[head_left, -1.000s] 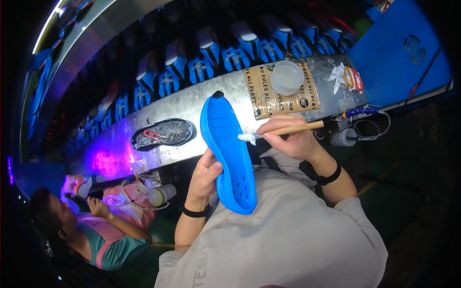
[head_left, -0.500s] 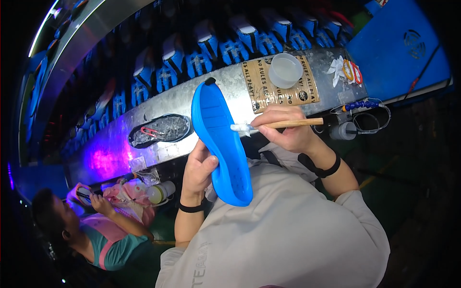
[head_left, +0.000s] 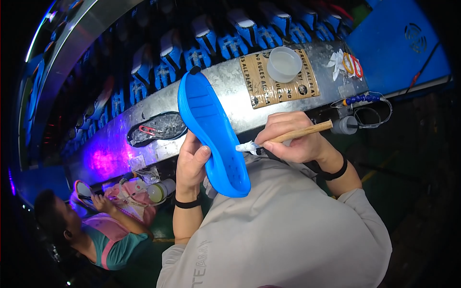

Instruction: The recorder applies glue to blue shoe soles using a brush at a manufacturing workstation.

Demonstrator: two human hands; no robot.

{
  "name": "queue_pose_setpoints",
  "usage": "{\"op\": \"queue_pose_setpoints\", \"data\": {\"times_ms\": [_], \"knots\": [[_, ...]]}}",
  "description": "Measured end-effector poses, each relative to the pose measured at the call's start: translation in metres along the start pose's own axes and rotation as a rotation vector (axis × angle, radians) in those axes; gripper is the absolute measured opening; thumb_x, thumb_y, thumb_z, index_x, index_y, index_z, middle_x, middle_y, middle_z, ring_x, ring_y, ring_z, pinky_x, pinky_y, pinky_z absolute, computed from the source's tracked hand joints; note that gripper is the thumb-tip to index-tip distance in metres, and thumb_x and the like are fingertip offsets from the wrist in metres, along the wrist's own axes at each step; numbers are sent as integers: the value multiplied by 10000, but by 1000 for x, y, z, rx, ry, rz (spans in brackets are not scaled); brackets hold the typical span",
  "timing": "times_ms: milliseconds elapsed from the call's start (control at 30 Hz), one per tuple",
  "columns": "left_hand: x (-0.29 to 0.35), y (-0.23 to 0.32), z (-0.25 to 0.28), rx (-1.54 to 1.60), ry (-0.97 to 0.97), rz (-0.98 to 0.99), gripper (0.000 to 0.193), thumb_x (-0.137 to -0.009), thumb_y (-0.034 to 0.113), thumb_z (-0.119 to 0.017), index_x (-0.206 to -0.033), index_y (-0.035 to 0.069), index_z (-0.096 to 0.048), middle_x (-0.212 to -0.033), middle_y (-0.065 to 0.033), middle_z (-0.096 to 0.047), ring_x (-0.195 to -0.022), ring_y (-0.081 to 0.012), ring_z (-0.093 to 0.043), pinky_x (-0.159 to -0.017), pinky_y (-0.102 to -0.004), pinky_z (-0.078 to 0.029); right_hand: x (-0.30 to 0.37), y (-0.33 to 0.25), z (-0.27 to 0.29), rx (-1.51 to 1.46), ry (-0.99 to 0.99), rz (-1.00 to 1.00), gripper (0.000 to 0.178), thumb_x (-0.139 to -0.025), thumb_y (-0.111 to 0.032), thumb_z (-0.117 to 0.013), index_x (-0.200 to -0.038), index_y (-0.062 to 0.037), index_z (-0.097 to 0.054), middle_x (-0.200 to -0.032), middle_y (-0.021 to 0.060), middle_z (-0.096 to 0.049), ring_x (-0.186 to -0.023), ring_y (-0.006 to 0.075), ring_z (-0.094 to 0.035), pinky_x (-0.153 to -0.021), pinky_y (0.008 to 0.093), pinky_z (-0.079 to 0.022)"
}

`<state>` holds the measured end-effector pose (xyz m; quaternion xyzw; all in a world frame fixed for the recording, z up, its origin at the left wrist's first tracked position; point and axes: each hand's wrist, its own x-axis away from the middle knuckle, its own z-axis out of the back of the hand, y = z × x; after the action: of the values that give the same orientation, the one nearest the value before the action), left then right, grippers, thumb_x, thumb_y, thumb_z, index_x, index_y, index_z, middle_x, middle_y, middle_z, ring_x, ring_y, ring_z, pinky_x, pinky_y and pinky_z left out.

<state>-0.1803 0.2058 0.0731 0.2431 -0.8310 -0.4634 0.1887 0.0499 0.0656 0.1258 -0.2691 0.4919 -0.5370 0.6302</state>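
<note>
The blue sole (head_left: pixel 211 125), at frame centre, has shifted left, the tip of the brush (head_left: pixel 308 130) now lower along its right edge — left hand (head_left: pixel 191 162) clasping the sole's left side, right hand (head_left: pixel 300 145) pinching the brush. Bare bench (head_left: pixel 230 96) lies open between sole and cardboard (head_left: pixel 261 79), upper centre.

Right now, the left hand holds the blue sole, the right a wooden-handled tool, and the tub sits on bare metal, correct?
No: the head view shows the tub on a brown sheet, not metal. The left hand does hold the blue sole, the right hand the wooden-handled tool.
</note>
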Motion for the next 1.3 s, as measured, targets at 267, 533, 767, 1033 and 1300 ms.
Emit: {"op": "queue_pose_setpoints", "data": {"times_ms": [267,533,767,1033,1300], "knots": [[1,6,9,-10,7,-12,777,-935,368,-716,-1502,-14,-346,-1365,-134,-557,-1216,-236,-583,-1034,-375,-480,-2,-5,8,-241,107,-43,108,-838,-48,-659,-898,3,-734,-734,74,-662,-651,157,-587,-602,301,-457],[-22,59,11,-188,26,-230,897,-895,581,-680,-1454,-48,-368,-1300,-199,-610,-1065,-277,-674,-909,-379,-561,31,20,0,-377,471,-277,194,-951,-133,-594,-1015,8,-711,-853,41,-639,-758,87,-577,-679,230,-455],[-140,283,-19,72,-255,-514,614,-1067,413,-410,-1458,-61,-393,-1382,-218,-559,-1234,-368,-585,-1043,-471,-493,38,19,-9,-372,470,-294,174,-954,-132,-621,-1024,-3,-715,-828,29,-643,-753,81,-577,-675,220,-450],[-272,400,103,-1869,910,-470,532,-907,362,-536,-1193,-69,-661,-1149,-342,-657,-1158,-441,-626,-1015,-472,-474,38,35,-4,-343,478,-310,167,-948,-121,-635,-1016,5,-720,-818,31,-659,-738,83,-593,-667,224,-473],[-318,453,191,-2559,773,6,433,-866,189,-677,-1217,-61,-626,-1213,-295,-640,-1171,-442,-619,-946,-487,-523,17,92,-18,-161,350,-167,130,-886,-59,-686,-990,1,-735,-863,115,-714,-759,196,-672,-676,303,-519]]}}
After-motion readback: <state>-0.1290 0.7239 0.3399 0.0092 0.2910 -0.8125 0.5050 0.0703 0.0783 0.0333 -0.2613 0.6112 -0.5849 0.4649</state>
